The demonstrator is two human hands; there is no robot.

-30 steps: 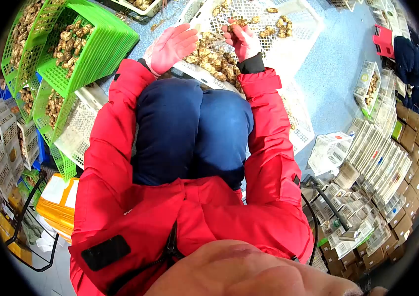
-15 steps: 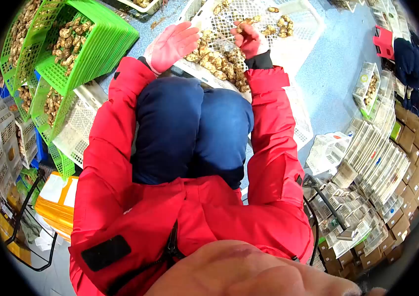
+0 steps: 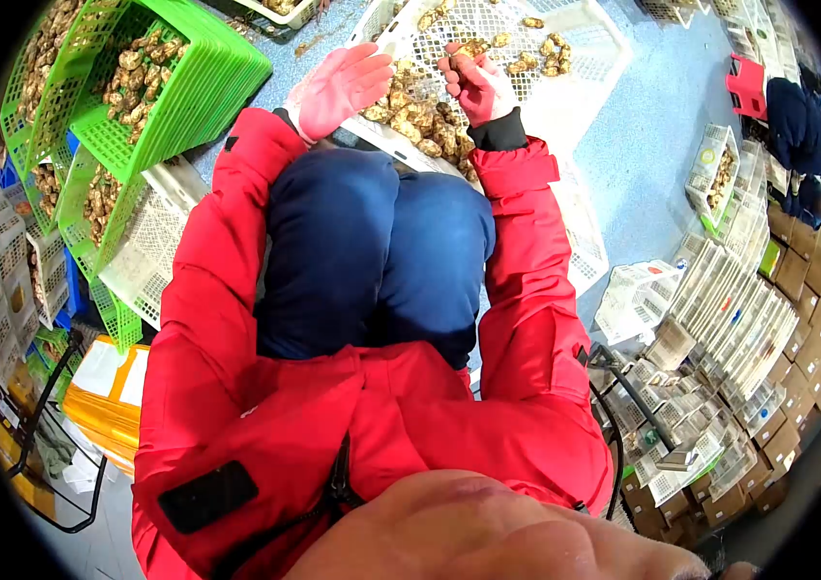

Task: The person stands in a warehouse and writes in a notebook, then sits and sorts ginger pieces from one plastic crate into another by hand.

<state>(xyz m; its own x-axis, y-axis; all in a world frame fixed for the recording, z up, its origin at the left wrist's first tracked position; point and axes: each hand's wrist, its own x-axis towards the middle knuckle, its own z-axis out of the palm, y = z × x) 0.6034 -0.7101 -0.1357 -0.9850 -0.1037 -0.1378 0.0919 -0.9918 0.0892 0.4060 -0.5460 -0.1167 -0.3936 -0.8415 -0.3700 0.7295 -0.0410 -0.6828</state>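
Observation:
My left hand [image 3: 338,89], in a pink and white glove, is held palm up with its fingers stretched out and nothing in it. It is just left of a heap of knobbly yellow-brown tubers [image 3: 420,121] in a white mesh crate [image 3: 580,101]. My right hand [image 3: 478,89], gloved alike, is above the crate's middle with its fingers bent round a knobbly tuber [image 3: 471,46], which they partly hide. Smaller groups of tubers [image 3: 556,55] lie apart on the mesh to the right of this hand.
Nested green crates [image 3: 212,92] with tubers stand tilted at the left. My knees [image 3: 362,242] are just below the white crate. Stacked white crates [image 3: 720,309] and cardboard boxes [image 3: 817,319] line the right. A red stool [image 3: 746,87] stands at the upper right.
My right hand has shifted left and slightly turned, with its fingers bent round a tuber. My left hand stays almost where it was, still open.

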